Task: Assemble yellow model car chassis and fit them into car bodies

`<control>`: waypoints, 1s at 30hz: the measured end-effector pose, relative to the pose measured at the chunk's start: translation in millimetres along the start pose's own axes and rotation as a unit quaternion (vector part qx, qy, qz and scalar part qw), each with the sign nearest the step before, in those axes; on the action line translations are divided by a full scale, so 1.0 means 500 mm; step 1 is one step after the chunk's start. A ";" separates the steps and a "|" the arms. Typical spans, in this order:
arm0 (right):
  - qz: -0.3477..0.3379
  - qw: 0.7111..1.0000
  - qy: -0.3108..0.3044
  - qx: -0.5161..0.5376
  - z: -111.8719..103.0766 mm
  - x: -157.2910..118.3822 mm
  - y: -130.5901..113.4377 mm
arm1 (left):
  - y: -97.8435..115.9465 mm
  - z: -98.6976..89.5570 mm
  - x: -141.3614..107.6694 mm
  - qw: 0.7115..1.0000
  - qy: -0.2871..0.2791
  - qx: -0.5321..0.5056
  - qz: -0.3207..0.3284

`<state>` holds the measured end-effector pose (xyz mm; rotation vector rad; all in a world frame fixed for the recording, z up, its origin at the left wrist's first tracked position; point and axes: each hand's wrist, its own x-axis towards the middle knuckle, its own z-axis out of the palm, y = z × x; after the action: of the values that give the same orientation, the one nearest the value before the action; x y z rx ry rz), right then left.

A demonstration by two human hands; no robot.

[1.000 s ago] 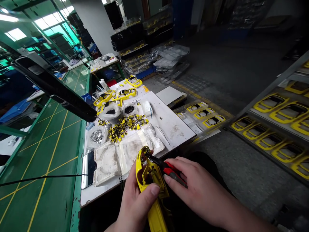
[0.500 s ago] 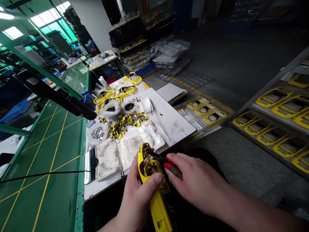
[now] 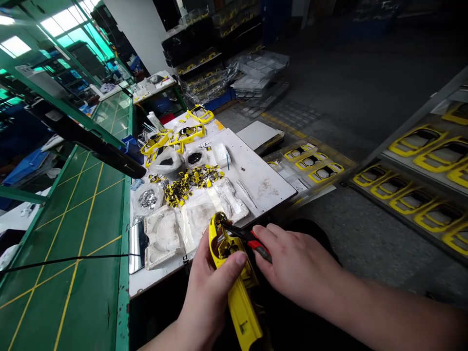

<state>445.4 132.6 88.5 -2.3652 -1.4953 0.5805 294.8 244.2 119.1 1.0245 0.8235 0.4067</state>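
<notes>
A yellow model car body is gripped in my left hand, its inner side turned up and my thumb pressed along its edge. My right hand is closed round the red and black handles of a pair of pliers. The dark jaws reach into the far end of the car body, where small dark and yellow parts sit. What the tips touch is too small to make out. Just beyond my hands, a worn whitish foam cradle lies on the white table.
Small yellow and black parts are heaped behind the cradle, near bags of metal and black pieces. More yellow car bodies lie farther back. A green conveyor runs at left; racked trays of yellow bodies stand at right.
The pliers and both hands stay almost in place, with the jaws still inside the far end of the car body. The view has shifted slightly.
</notes>
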 end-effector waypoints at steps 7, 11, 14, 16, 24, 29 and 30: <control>-0.010 1.000 -0.002 0.012 0.009 0.009 0.006 | 0.000 -0.001 -0.005 1.000 0.003 0.003 0.004; 0.001 0.993 -0.019 0.120 -0.002 0.008 0.027 | -0.005 -0.016 -0.004 1.000 0.001 0.021 -0.008; -0.013 0.992 -0.011 0.124 -0.004 -0.009 0.047 | -0.003 -0.050 -0.001 1.000 -0.023 0.007 -0.012; -0.044 0.994 0.042 0.091 0.004 -0.030 0.058 | 0.007 -0.084 0.001 0.998 -0.056 -0.016 -0.003; -0.253 0.924 0.284 0.049 0.074 -0.070 0.056 | 0.060 -0.204 0.033 0.950 -0.303 0.077 0.022; -0.288 0.894 0.336 0.073 0.073 -0.046 0.004 | 0.040 -0.203 0.049 0.939 -0.225 0.153 0.213; -0.283 0.892 0.343 0.080 0.070 -0.044 -0.007 | 0.033 -0.197 0.049 0.933 -0.200 0.185 0.234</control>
<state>417.5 115.1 63.5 -1.6032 -1.5725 -0.2512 236.2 326.1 97.4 1.6042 0.2801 0.4319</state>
